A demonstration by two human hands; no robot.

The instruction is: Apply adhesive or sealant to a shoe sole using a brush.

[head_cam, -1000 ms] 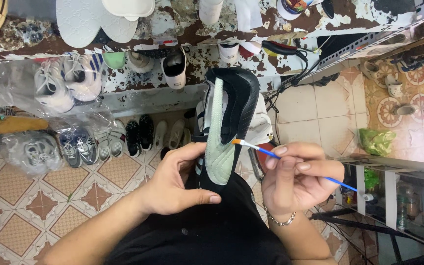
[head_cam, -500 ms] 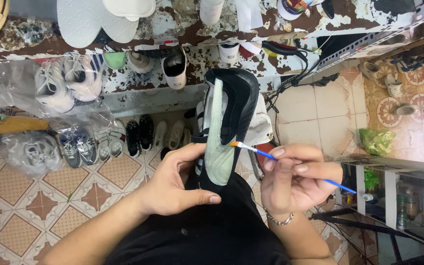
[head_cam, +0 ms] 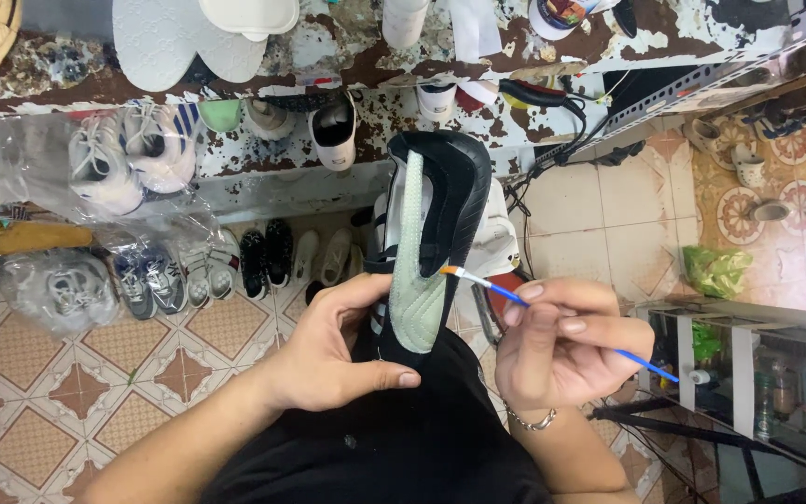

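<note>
Bagged sneakers (head_cam: 123, 168): white pairs in clear plastic, far left of the black shoe, against the bench front.
Floor pairs (head_cam: 263, 257): small dark and white shoes in a row on the patterned tile floor (head_cam: 39, 373), left of the black shoe and below the bench.
Bench (head_cam: 347, 51): peeling white and brown surface above the black shoe, carrying white insoles (head_cam: 170, 42) and other odds and ends.
Left hand (head_cam: 333, 350): just left of the black shoe's lower end; fingers closed around it, thumb stretched across below the pale panel.
Black shoe (head_cam: 459, 201): centre, held upright over the person's dark lap, its rounded end pointing up toward the bench; a pale green panel (head_cam: 417, 280) runs down its middle.
Brush (head_cam: 515, 297): thin, blue-handled, just right of the black shoe; its pale tip with an orange band touches the shoe's right edge beside the green panel.
Right hand (head_cam: 566, 350): right of the black shoe; fingers pinched shut on the brush handle, a bracelet at the wrist.
Shelf unit (head_cam: 757, 373): white, far right of the black shoe, on the floor.
</note>
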